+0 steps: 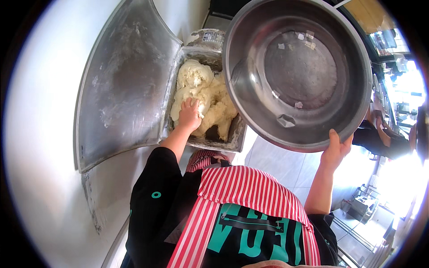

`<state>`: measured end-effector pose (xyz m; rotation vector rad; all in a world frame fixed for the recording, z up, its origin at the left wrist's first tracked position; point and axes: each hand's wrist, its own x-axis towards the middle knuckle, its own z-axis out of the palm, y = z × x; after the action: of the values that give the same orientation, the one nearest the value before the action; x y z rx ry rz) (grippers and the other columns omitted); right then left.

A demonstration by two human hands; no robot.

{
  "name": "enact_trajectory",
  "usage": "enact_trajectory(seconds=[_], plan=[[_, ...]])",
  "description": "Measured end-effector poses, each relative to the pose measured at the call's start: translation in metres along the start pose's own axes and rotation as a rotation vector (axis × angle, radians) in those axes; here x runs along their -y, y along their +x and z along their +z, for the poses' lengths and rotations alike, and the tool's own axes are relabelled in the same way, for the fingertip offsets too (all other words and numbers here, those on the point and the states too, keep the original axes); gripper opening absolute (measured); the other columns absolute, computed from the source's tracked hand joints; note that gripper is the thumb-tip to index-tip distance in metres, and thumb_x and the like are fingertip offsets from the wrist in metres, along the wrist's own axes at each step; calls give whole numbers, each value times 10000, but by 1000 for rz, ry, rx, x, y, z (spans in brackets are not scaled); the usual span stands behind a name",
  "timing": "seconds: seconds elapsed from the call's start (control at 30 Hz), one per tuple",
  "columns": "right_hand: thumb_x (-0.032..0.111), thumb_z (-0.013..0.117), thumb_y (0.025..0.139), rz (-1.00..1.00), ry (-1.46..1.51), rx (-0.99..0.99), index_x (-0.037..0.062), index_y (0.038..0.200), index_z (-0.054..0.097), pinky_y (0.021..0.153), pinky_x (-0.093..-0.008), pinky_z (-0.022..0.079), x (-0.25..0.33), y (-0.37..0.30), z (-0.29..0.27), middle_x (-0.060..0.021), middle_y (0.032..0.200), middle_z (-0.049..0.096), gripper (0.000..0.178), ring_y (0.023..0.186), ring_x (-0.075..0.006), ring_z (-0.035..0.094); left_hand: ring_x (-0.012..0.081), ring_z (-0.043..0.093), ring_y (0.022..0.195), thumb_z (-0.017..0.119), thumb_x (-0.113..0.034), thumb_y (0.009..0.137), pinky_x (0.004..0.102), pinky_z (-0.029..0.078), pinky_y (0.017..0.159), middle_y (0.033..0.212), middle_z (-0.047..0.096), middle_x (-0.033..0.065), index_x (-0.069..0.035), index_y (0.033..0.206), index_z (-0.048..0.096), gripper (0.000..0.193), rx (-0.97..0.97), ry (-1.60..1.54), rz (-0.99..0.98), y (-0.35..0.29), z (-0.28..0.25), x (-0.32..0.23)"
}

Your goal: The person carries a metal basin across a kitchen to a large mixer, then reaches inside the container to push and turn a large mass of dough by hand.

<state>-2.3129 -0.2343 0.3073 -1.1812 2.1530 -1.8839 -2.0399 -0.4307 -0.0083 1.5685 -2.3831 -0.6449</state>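
Note:
Pale, lumpy dough [217,107] fills much of a rectangular metal mixer tub [239,134]. My left hand [190,116] reaches into the tub from the near side, its fingers curled into the dough; their tips are partly hidden there. My right hand [336,149] grips the near right rim of a large round metal basin [250,98], thumb on the rim and the other fingers underneath. The basin is held tilted beside the tub, covering part of its right side. Inside it are several small whitish scraps [309,36] and a dent or fold near the lower wall.
The tub's curved metal lid [123,85] stands raised at the left, near a white wall [49,111]. Grey tiled floor [279,165] shows below the basin. Another person's arm [383,134] is at the right, past the basin, near shelves and bright windows.

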Motion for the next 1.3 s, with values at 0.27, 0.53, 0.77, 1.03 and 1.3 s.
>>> enact_trajectory(seconds=[0.27, 0.53, 0.77, 1.03, 1.3], plan=[[-29, 522, 756, 50, 87, -128, -43, 1221, 456, 916, -283, 364, 1, -9, -17, -111, 1122, 546, 470, 1004, -190, 512, 394, 242, 1281, 684, -256, 690, 569, 234, 995, 1361, 314, 167, -87, 1319, 348, 733, -183, 118, 5, -23, 5, -42], [-35, 521, 731, 369, 269, -240, -23, 1265, 405, 917, -322, 385, -23, 2, -41, -134, 1145, 513, 547, 1039, -236, 495, 397, 62, 1349, 714, -436, 686, 632, 245, 980, 1458, 157, 156, -221, 1393, 280, 857, 131, -44, -75, 12, 9, -90], [-55, 515, 731, 400, 284, -312, -19, 1281, 388, 903, -335, 398, -49, 2, -67, -136, 1149, 511, 566, 1025, -237, 506, 329, 240, 1293, 723, -315, 693, 536, 399, 898, 1360, 317, 129, -189, 1257, 441, 642, 191, 69, -227, 61, 35, -49], [-58, 518, 731, 363, 300, -339, -18, 1264, 406, 886, -323, 405, -53, 1, -86, -121, 1124, 530, 547, 1008, -219, 518, 277, 465, 1103, 649, -193, 718, 435, 468, 796, 1118, 539, 77, -144, 1116, 516, 423, 151, 115, -126, 60, 36, -22], [-47, 515, 733, 424, 304, -343, -19, 1240, 429, 881, -312, 399, -63, 10, -89, -119, 1117, 529, 514, 995, -209, 514, 359, 331, 1242, 605, -340, 695, 438, 380, 939, 1301, 426, 159, -70, 1213, 474, 598, -8, -4, -175, 52, 34, 33]])
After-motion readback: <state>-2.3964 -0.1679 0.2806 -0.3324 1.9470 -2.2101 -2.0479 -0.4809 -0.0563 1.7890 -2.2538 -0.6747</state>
